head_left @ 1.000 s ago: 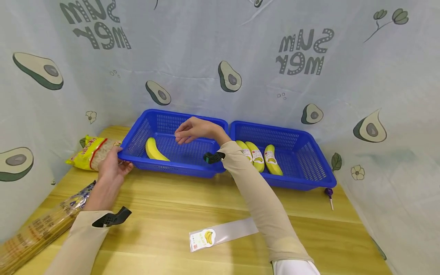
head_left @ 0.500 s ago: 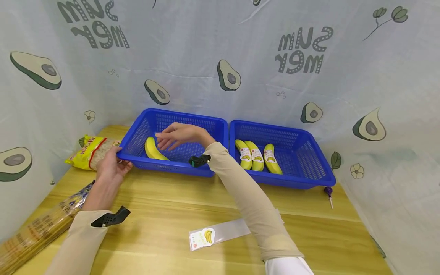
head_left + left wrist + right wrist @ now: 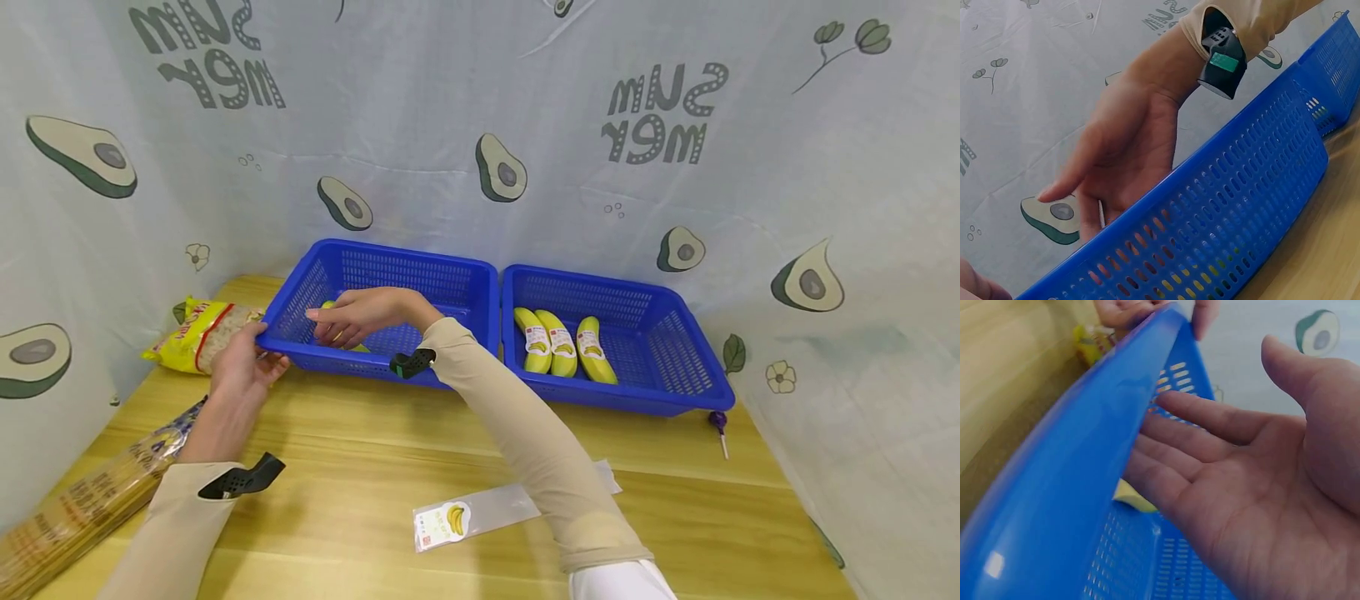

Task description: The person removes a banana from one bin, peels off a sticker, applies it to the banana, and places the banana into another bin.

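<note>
At the near left corner of the left blue basket [image 3: 337, 360], my left hand [image 3: 242, 367] grips the rim, thumb over the edge and fingers beneath. My right hand [image 3: 363, 315] is inside that basket, just over an unlabelled banana [image 3: 361, 347] and mostly covering it. In the right wrist view, the right fingers [image 3: 1191, 447] are extended with the thumb apart, and a piece of the banana shows below them. The right blue basket [image 3: 645, 403] holds three bananas [image 3: 562, 343] with printed labels.
A yellow-ended bag [image 3: 198, 335] lies left of the left basket, by the left hand. A long clear pack of thin sticks [image 3: 97, 492] lies at front left. A clear plastic sleeve [image 3: 487, 510] with a banana label lies in front. A purple lollipop [image 3: 718, 423] is at right.
My right hand has moved left and down into the left basket, now over the banana. The left hand has stayed on the basket's corner.
</note>
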Demonstrator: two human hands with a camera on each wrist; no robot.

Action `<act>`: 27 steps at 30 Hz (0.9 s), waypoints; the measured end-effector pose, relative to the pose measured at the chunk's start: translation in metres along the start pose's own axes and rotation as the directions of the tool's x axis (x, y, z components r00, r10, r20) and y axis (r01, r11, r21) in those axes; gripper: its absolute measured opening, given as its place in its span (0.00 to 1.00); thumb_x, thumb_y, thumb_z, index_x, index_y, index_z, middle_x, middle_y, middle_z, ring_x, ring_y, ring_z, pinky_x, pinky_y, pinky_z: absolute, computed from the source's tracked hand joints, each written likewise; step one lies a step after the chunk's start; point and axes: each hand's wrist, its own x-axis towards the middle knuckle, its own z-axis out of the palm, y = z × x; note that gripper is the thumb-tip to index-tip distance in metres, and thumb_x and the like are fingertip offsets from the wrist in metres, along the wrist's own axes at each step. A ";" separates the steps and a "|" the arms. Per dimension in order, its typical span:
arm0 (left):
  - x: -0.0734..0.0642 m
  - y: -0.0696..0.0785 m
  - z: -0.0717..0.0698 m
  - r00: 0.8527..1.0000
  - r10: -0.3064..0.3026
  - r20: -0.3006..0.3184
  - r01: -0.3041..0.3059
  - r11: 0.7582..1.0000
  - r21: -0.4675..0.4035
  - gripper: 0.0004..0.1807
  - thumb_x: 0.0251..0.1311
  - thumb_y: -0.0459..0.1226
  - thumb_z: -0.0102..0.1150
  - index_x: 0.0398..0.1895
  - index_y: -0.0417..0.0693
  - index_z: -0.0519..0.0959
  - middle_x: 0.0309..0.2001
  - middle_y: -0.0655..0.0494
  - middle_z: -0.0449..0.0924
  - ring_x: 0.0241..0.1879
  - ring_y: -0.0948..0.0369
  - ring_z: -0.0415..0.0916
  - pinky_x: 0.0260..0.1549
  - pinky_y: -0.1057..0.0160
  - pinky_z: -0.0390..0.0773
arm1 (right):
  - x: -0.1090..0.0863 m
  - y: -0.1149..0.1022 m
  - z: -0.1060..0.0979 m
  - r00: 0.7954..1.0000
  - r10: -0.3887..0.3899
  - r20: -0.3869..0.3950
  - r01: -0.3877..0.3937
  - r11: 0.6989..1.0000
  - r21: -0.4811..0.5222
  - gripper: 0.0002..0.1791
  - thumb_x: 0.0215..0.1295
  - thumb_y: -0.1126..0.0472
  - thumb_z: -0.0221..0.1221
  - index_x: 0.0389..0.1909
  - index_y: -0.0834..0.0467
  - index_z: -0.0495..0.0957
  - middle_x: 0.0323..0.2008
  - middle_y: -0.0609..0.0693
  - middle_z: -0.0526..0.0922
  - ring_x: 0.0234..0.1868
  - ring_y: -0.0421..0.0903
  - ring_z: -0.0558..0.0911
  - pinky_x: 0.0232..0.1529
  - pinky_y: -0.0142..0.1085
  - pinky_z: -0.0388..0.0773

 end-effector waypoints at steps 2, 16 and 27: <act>0.000 -0.001 0.001 1.000 0.001 0.005 -0.001 1.000 0.001 0.17 0.78 0.45 0.61 0.62 0.53 0.73 0.38 0.57 0.79 0.26 0.62 0.77 0.24 0.67 0.82 | -0.001 0.002 0.000 0.999 0.041 0.004 -0.041 0.998 -0.044 0.35 0.90 0.44 0.39 0.77 0.69 0.68 0.74 0.61 0.75 0.74 0.52 0.76 0.71 0.39 0.77; -0.003 0.000 0.003 1.000 -0.020 -0.008 0.020 1.000 -0.006 0.20 0.78 0.46 0.60 0.68 0.55 0.72 0.43 0.57 0.76 0.27 0.62 0.77 0.25 0.66 0.83 | -0.036 0.025 -0.041 0.990 0.055 -0.128 -0.063 0.996 -0.060 0.30 0.88 0.48 0.51 0.75 0.67 0.72 0.71 0.62 0.78 0.72 0.54 0.79 0.70 0.43 0.78; -0.003 -0.001 0.001 1.000 -0.030 -0.003 0.030 0.999 -0.045 0.17 0.78 0.45 0.60 0.64 0.54 0.72 0.38 0.57 0.78 0.26 0.61 0.76 0.24 0.66 0.82 | -0.027 0.053 -0.053 0.927 -0.193 -0.321 0.183 0.981 -0.063 0.23 0.71 0.69 0.70 0.64 0.71 0.81 0.63 0.68 0.83 0.60 0.55 0.87 0.66 0.55 0.81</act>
